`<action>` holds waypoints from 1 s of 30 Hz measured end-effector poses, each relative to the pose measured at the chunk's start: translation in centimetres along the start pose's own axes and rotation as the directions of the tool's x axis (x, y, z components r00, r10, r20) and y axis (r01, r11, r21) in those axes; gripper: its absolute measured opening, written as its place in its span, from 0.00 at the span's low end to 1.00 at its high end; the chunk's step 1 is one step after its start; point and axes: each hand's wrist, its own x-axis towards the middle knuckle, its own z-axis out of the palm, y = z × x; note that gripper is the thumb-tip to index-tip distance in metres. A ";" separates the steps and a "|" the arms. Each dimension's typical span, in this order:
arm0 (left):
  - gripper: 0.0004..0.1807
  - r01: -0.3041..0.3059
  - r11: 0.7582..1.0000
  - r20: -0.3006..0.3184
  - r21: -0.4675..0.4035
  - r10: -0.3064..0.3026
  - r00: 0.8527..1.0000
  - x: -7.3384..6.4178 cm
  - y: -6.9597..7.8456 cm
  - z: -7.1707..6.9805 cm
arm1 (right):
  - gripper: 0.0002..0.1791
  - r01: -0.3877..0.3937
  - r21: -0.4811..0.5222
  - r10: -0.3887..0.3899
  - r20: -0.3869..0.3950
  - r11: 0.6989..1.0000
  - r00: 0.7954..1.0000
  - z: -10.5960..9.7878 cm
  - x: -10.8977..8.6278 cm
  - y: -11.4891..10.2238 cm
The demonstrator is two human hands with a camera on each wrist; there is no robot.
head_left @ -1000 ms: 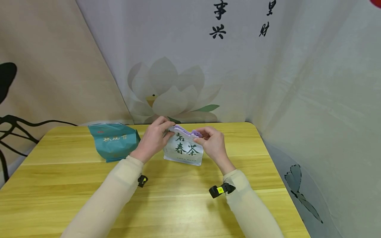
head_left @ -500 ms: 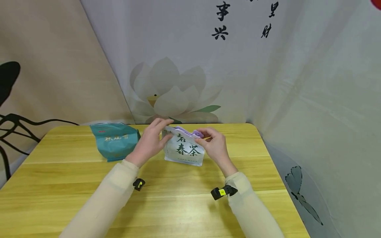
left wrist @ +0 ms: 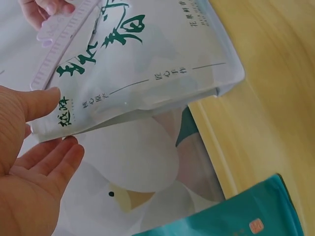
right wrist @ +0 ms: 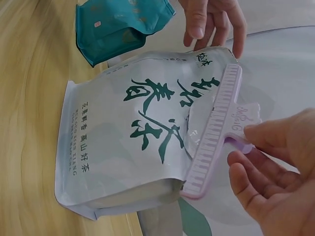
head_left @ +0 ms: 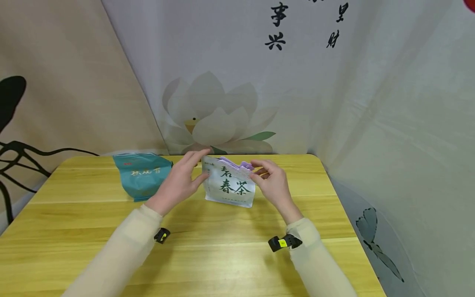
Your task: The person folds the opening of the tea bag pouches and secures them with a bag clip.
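Observation:
A white tea bag (head_left: 229,186) with green characters stands upright on the table. A long purple clip (right wrist: 214,130) with a piano-key pattern lies across its top edge. At the bag's upper left corner is my left hand (head_left: 178,179), fingers extended and thumb spread apart from them. The left wrist view has the thumb in front of the corner (left wrist: 51,130) and the fingertips behind it. My right hand (head_left: 273,183) is beside the clip's handle, thumb and fingers parted. In the right wrist view one fingertip is at the handle; whether it touches is unclear.
A teal tea bag (head_left: 142,177) stands to the left on the wooden table (head_left: 208,255), close behind my left forearm. A printed cloth backdrop (head_left: 222,49) hangs just past the table's far edge.
My left hand has loosened from the bag's corner and drawn back left, its fingers spreading. My right hand has slid slightly right, parting its fingers at the clip. Bag and clip stay put.

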 end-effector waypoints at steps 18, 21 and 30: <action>0.40 -0.049 0.995 0.018 0.086 0.047 0.999 -2.7 -0.8 -1.7 | 0.16 0.053 0.032 -0.054 0.022 0.998 0.998 -1.2 -1.4 -0.5; 0.39 -0.054 0.993 0.012 0.102 0.053 0.999 -3.0 -1.1 -2.0 | 0.16 0.076 0.046 -0.078 0.041 0.996 0.996 -1.1 -1.7 -0.6; 0.35 -0.064 0.988 -0.006 0.144 0.066 0.998 -4.0 -2.3 -2.8 | 0.16 0.125 0.079 -0.131 0.075 0.989 0.989 -0.2 -2.1 -1.2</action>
